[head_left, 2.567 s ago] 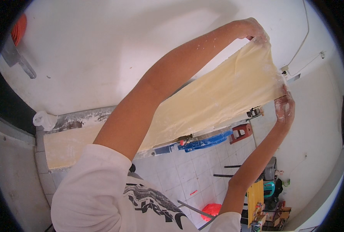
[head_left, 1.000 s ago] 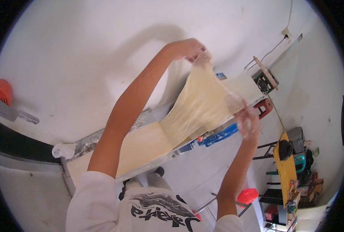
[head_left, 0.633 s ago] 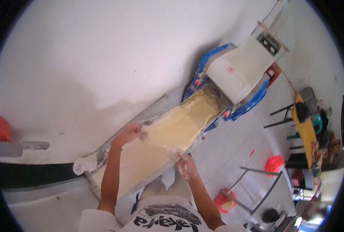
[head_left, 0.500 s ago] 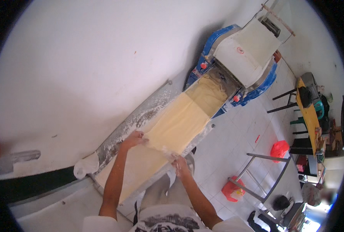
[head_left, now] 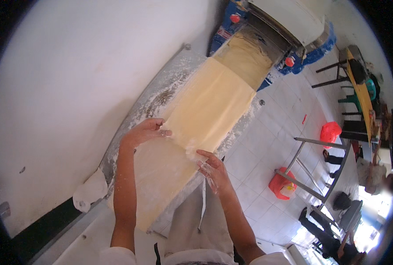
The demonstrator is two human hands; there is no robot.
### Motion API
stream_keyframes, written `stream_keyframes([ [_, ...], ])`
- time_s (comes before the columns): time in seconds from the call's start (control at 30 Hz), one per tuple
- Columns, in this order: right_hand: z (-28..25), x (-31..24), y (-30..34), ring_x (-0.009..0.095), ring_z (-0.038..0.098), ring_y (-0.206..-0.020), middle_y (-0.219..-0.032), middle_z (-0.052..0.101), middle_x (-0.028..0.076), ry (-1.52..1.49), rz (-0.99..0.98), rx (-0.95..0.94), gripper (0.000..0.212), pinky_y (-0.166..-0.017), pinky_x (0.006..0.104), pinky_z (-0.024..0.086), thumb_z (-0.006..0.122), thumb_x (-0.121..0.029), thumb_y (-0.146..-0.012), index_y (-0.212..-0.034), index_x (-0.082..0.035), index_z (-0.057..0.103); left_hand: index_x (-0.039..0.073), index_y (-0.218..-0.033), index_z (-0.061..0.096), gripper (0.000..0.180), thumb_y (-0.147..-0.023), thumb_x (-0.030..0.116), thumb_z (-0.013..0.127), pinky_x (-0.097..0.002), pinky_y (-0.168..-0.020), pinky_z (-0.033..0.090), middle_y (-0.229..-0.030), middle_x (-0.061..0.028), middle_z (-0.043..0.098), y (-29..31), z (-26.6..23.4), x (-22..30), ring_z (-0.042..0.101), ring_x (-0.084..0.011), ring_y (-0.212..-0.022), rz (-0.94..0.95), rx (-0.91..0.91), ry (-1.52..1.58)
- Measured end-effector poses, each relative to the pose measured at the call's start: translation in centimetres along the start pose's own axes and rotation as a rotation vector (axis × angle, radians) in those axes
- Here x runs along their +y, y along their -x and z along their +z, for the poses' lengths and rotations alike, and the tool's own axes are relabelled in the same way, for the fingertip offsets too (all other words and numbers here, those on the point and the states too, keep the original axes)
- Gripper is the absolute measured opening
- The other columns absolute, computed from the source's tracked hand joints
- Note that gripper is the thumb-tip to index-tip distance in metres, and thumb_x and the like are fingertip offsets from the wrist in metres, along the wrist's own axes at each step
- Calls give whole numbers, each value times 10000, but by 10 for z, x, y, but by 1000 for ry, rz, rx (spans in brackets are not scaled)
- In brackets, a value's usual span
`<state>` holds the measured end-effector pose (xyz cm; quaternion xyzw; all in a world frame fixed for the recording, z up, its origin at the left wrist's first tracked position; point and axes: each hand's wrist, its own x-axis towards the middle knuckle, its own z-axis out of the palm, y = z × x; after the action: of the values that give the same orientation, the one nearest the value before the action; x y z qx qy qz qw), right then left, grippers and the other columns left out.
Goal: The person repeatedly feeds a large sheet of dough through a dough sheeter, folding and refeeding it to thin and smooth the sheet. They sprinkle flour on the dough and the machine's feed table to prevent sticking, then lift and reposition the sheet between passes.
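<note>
A long, pale yellow sheet of dough [head_left: 209, 104] runs along a floury metal table from the machine toward me. Across it, between my hands, lies an edge where the upper layer ends over a paler, flour-dusted stretch of dough [head_left: 159, 176]. At the left end of that edge is my left hand [head_left: 144, 131], fingertips bent toward the dough with a gap between them. My right hand [head_left: 215, 171], dusted with flour, is at the right end, fingers spread. Beside its fingertips sits a small white patch of flour [head_left: 191, 149]. I see nothing gripped in either hand.
Ahead stands a blue and white roller machine [head_left: 289, 20] with red knobs and bunched dough [head_left: 245, 53] at its mouth. A white wall [head_left: 95, 57] borders the left. On the right are a metal frame [head_left: 322, 170], red plastic bags [head_left: 282, 183], a yellow-topped table [head_left: 360, 88] and people farther off.
My view has shifted closer, so the machine sits higher and is partly cut off. Both hands remain at the dough's edge, the right one's fingers more spread.
</note>
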<state>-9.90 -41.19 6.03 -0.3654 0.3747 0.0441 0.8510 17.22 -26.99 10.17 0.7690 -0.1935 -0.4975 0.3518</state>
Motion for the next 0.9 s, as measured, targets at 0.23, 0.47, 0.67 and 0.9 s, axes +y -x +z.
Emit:
stream_keyframes([
  [0.23,-5,-8,-16,149,580,-1266,-1348,673,61,588,-373,-121,426,-1108,328,425,676,-116,-990,-1409,-65,611,63,-1227,599,448,-888,235,836,-284,-667,453,-837,14,652,-24,4,-26,570,-83,-759,35,-93,-82],
  [0.47,20,37,6,236,546,-1351,-1488,569,108,613,-455,-164,517,-1164,371,399,681,-165,-989,-1477,-85,533,60,-1305,573,535,-857,152,850,-291,-726,506,-960,-85,740,32,2,-45,653,-124,-845,24,78,-98],
  [0.67,55,70,46,285,511,-1397,-1495,555,136,609,-362,-280,551,-1173,399,392,686,-224,-988,-1501,-129,509,7,-1210,655,403,-868,123,834,-279,-722,498,-880,-12,705,89,-13,-91,608,-89,-788,-38,178,-174],
  [0.9,67,87,54,244,526,-1366,-1475,564,126,532,-297,-212,580,-1143,400,424,713,-157,-969,-1504,-94,498,7,-1044,677,242,-884,116,821,-251,-692,472,-832,43,646,106,-4,-131,560,-59,-762,7,328,103],
])
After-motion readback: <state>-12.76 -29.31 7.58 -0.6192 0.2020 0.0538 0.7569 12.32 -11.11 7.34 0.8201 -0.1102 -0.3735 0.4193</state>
